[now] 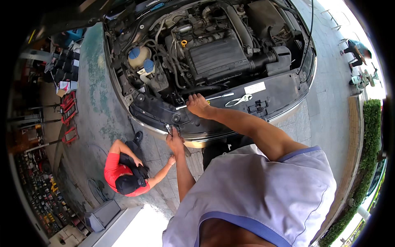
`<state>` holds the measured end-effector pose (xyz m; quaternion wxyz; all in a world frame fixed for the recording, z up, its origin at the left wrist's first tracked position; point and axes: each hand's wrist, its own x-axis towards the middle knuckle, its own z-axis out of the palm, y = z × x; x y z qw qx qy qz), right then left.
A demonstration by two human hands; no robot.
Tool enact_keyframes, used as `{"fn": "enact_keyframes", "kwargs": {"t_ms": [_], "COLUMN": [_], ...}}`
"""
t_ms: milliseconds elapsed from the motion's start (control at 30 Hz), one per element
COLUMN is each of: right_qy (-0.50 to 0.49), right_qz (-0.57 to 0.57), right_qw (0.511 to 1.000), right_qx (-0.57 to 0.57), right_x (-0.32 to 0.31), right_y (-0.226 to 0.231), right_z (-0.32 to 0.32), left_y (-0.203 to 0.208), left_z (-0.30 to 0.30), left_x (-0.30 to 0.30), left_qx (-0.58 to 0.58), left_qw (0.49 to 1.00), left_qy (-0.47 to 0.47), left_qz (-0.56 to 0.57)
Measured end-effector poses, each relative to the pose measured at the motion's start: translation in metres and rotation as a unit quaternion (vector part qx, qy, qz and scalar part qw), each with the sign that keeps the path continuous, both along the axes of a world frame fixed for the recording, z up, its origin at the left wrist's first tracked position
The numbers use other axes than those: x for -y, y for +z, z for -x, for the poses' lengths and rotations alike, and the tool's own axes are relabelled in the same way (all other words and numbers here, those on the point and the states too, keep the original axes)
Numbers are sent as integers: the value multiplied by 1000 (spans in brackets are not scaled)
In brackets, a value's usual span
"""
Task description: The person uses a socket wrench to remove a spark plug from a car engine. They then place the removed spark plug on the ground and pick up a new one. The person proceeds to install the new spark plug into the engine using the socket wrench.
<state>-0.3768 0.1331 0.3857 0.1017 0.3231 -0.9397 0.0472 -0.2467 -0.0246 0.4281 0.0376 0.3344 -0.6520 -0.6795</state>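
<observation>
My left hand (175,142) is closed around a metal hand tool (168,129) at the car's front edge; its silvery end shows above the fingers, but its exact kind is unclear. Over the black front panel (193,125), my right hand (198,106) has its fingers bent down toward the engine bay's front edge. What those fingertips grip, if anything, is hidden. A long thin metal rod (222,97) lies across the panel and passes under the right hand, with a small yellow piece (208,102) beside the wrist. Silver pliers (238,100) rest to the right.
The engine cover (216,57) and blue-capped reservoirs (139,56) lie beyond my hands. A crouching person in red (125,173) is close on my left, one hand near my left forearm. Red floor jacks (69,109) stand far left; a hedge (370,127) runs along the right.
</observation>
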Motion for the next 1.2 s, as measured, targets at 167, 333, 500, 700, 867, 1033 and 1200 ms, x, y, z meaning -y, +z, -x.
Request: {"fn": "enact_keyframes", "kwargs": {"t_ms": [167,333,500,700,867,1033,1200], "right_qy": [-22,-127,-233,-290,-288,-246,-242], "right_qz": [81,285,503,503,411,515,638], "right_qw": [995,943,823,812,865,822,729], "right_qx": [62,118,124,61,13,0,50], "right_x": [-45,-123,-199,-217,-213,-199,-187], "right_y": [84,167,209,190,162,144,148], "right_z": [33,120,231,314,356,379,372], "left_y": [-12,-34,-83,-51,-46,-42,-53], "left_z": [56,108,119,134,134,137,129], "left_x": [-28,-58,-75,-76,-83,-85,-82], "left_qx": [19,71,82,160,186,225,272], "left_qw": [997,984,949,975,974,970,961], "left_qy": [-46,-163,-225,-145,-110,-84,-44], "left_qz": [-51,21,204,60,61,32,-1]}}
